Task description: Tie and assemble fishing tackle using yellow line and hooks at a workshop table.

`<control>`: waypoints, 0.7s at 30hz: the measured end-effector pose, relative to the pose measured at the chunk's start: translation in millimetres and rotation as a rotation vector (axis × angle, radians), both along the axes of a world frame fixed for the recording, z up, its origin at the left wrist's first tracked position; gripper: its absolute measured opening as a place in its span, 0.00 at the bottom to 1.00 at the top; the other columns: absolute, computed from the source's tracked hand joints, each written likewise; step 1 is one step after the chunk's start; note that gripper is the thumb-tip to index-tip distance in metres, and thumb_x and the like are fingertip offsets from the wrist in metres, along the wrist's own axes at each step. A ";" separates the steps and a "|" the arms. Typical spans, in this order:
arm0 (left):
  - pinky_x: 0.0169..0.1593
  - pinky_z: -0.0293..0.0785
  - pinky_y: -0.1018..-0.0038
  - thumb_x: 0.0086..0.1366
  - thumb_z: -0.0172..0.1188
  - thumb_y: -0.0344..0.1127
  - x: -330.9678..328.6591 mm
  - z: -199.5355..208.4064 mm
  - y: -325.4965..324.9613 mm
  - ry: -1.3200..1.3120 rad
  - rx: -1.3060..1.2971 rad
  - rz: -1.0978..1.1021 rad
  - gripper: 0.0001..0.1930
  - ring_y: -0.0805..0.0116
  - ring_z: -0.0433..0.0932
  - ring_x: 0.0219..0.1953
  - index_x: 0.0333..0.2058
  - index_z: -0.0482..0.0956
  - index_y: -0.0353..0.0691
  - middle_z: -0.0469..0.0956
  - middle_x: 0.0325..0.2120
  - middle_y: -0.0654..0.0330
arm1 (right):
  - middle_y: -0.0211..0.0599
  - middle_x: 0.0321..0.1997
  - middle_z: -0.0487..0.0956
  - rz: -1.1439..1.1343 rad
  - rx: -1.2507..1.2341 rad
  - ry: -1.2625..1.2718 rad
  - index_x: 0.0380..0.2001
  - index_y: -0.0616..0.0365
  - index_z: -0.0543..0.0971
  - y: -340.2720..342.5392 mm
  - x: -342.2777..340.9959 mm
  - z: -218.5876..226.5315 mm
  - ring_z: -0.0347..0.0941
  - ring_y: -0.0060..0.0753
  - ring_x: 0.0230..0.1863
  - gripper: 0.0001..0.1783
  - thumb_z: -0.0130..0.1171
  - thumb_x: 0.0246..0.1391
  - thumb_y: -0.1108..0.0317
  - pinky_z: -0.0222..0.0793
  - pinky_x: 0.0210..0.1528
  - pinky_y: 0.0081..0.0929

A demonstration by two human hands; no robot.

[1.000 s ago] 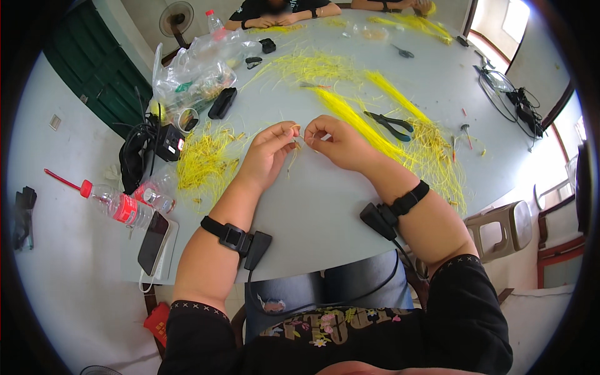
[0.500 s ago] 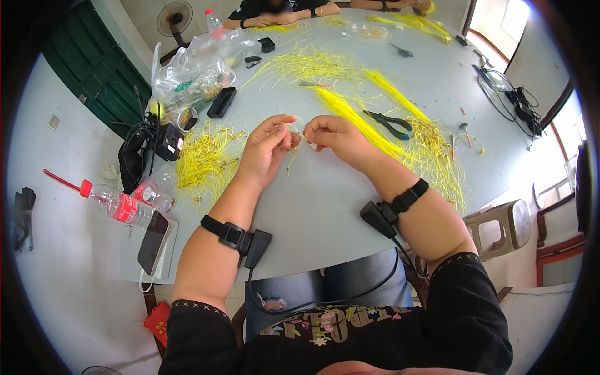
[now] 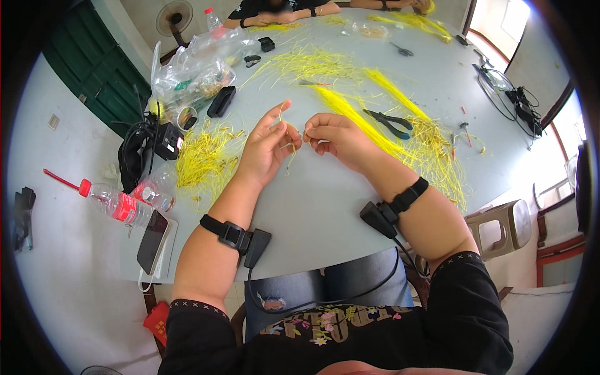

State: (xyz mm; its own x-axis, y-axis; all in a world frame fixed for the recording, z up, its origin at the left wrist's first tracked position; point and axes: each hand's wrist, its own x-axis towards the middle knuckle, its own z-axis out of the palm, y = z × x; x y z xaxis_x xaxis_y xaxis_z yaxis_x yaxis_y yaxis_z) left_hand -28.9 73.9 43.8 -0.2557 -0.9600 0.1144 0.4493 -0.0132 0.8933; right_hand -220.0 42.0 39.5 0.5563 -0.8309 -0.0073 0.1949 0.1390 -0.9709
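Over the near middle of the table, my left hand (image 3: 264, 150) is closed on a thin yellow strand (image 3: 289, 164), thumb against the fingers and index finger raised. Part of the strand curves up along that index finger, and a short end hangs below. My right hand (image 3: 340, 139) is beside it, just to the right, thumb and index finger pinched together; whatever sits in that pinch is too small to make out. A heap of yellow strands with gold-coloured ends (image 3: 206, 162) lies left of my left hand. Beyond my right hand stretches a long yellow bundle (image 3: 350, 112).
Pliers (image 3: 377, 117) lie on the bundles at right, near a tangle of strands (image 3: 437, 156). Plastic bags (image 3: 194, 75), a black case (image 3: 222, 102), bottles (image 3: 125, 206) and a phone (image 3: 152, 244) stand or lie at left. Two people sit across the table (image 3: 312, 219).
My left index finger has straightened upward, with the strand now curving along it. My right fingers have shifted slightly and curled differently.
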 end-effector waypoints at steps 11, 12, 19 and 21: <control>0.41 0.71 0.77 0.69 0.51 0.34 4.4 -10.9 -5.5 0.015 0.000 -0.104 0.19 0.73 0.75 0.33 0.56 0.64 0.38 0.75 0.28 0.63 | 0.31 0.35 0.78 0.266 0.215 -0.363 0.34 0.55 0.76 1.0 -1.7 -2.0 0.67 0.21 0.31 0.06 0.50 0.57 0.74 0.64 0.35 0.21; 0.41 0.72 0.77 0.69 0.52 0.34 3.2 -10.0 -4.5 0.037 0.012 -0.090 0.18 0.74 0.75 0.34 0.55 0.65 0.38 0.76 0.29 0.63 | 0.33 0.37 0.79 0.266 0.252 -0.390 0.35 0.55 0.77 1.1 -1.9 -2.3 0.69 0.22 0.32 0.07 0.50 0.57 0.75 0.65 0.36 0.22; 0.44 0.75 0.75 0.65 0.57 0.30 -0.7 -12.4 -6.3 -0.102 -0.046 0.046 0.09 0.71 0.78 0.36 0.43 0.70 0.40 0.79 0.33 0.61 | 0.38 0.42 0.80 0.060 0.125 -0.380 0.38 0.58 0.79 -4.8 4.5 -12.3 0.76 0.30 0.42 0.09 0.52 0.56 0.79 0.71 0.45 0.26; 0.45 0.75 0.75 0.65 0.57 0.29 -0.6 -11.8 -6.0 -0.119 -0.052 0.051 0.08 0.70 0.79 0.37 0.41 0.70 0.40 0.80 0.34 0.61 | 0.39 0.43 0.80 0.039 0.091 -0.424 0.37 0.59 0.79 -5.8 4.0 -11.9 0.77 0.31 0.44 0.09 0.53 0.55 0.80 0.71 0.47 0.27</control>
State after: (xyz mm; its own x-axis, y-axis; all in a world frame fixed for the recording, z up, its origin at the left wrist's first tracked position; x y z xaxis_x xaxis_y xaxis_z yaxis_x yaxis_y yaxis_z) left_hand -29.5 67.9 32.0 -0.2217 -0.9656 0.1362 0.3393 0.0546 0.9391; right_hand -216.0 36.2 27.7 0.5565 -0.8159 0.1567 0.5671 0.2352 -0.7893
